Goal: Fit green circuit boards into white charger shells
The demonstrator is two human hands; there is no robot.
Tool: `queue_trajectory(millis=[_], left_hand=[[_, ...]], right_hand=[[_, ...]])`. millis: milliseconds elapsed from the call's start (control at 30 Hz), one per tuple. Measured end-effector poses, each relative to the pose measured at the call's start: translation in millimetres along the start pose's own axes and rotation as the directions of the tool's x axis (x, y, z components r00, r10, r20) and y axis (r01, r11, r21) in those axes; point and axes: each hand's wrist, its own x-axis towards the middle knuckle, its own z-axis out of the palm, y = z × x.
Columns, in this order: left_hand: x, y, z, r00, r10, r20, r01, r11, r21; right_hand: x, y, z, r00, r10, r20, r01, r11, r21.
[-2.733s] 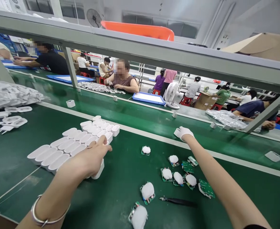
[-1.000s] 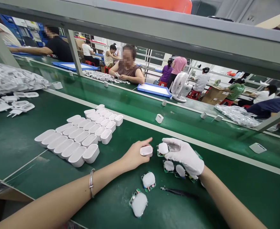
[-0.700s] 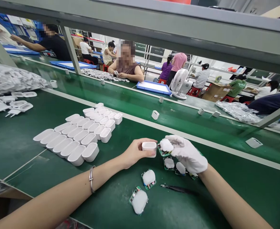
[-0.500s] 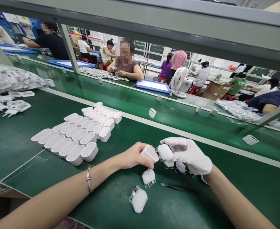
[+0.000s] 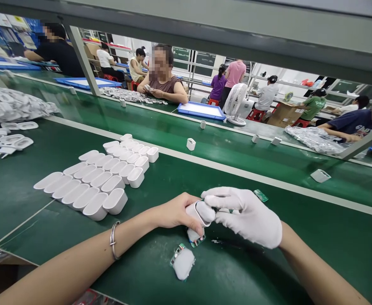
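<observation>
My bare left hand (image 5: 179, 214) grips a white oval charger housing (image 5: 192, 208), its open end tilted to the right. A circuit board topped with a white blob (image 5: 205, 211) sits partly inside that opening. My white-gloved right hand (image 5: 247, 218) has its fingers closed around the board's outer end, close to the housing's rim. Just below my left thumb lies a second blob-topped board (image 5: 197, 237), partly covered. Nearer to me is another such board (image 5: 183, 263). Beyond the glove, a green board edge (image 5: 261, 195) shows. Dark tweezers are mostly hidden under the right hand.
Rows of white housings (image 5: 92, 178) stand to the left on the green bench (image 5: 135, 262). Bagged white parts (image 5: 11, 106) pile at far left. Several white pieces, one a housing (image 5: 191, 144), lie on the belt beyond the pale strip. A metal beam (image 5: 205, 38) crosses overhead; co-workers sit opposite.
The right hand has brought a blob-topped board into the housing's opening. The housing now tilts its open end toward the right hand. The glove now covers the tweezers and nearby boards.
</observation>
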Motion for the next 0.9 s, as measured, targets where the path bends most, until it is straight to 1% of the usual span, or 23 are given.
queue_trajectory(millis=[67, 133, 233, 333, 400, 433, 500, 533, 567, 633, 700, 800, 833, 900], left_hand=[[-1, 1, 0.3, 1.000, -0.005, -0.003, 0.005, 1.000, 0.008], [-2, 2, 0.7, 1.000, -0.005, -0.011, 0.005, 1.000, 0.027], [-3, 4, 0.0, 0.999, -0.001, -0.049, 0.004, 0.998, 0.056], [-3, 4, -2.9, 0.996, 0.002, -0.092, 0.006, 0.996, 0.088], [-1, 3, -5.1, 0.993, 0.006, -0.120, 0.004, 0.997, 0.076], [1, 2, -5.9, 0.990, 0.011, -0.144, -0.003, 0.999, 0.050], [3, 0, -6.3, 0.977, 0.043, -0.209, -0.047, 0.999, -0.016], [5, -2, -5.9, 0.967, 0.079, -0.244, -0.089, 0.996, -0.031], [5, -4, -5.1, 0.953, 0.129, -0.274, -0.142, 0.989, -0.029], [6, -7, -3.2, 0.921, 0.231, -0.314, -0.245, 0.970, -0.006], [6, -10, -1.4, 0.885, 0.285, -0.369, -0.308, 0.951, -0.003], [5, -12, -0.5, 0.842, 0.296, -0.452, -0.325, 0.946, 0.014], [4, -12, -0.7, 0.831, 0.307, -0.464, -0.328, 0.944, 0.038], [3, -10, -1.5, 0.819, 0.346, -0.458, -0.343, 0.935, 0.092]], right_hand=[[0, -5, -3, 0.997, -0.041, 0.067, 0.047, 0.996, -0.079], [-1, -7, -5, 0.994, -0.062, 0.090, 0.074, 0.989, -0.128], [-2, -3, -2, 0.992, -0.102, 0.078, 0.114, 0.977, -0.181], [-1, 3, 5, 0.978, -0.195, 0.068, 0.206, 0.949, -0.238], [0, 5, 9, 0.979, -0.197, 0.046, 0.203, 0.947, -0.248], [0, 5, 9, 0.986, -0.164, 0.026, 0.166, 0.958, -0.233], [1, 4, 9, 0.998, -0.056, -0.031, 0.050, 0.984, -0.172], [1, 3, 9, 0.997, -0.020, -0.071, 0.010, 0.989, -0.145], [1, 3, 9, 0.993, -0.014, -0.113, -0.001, 0.991, -0.130], [1, 2, 12, 0.977, -0.071, -0.200, 0.044, 0.989, -0.140], [1, 2, 19, 0.942, -0.165, -0.293, 0.108, 0.974, -0.200], [1, 4, 33, 0.881, -0.237, -0.409, 0.110, 0.944, -0.310], [0, 4, 36, 0.872, -0.242, -0.426, 0.098, 0.938, -0.334], [-2, 5, 41, 0.876, -0.234, -0.422, 0.077, 0.931, -0.356]])
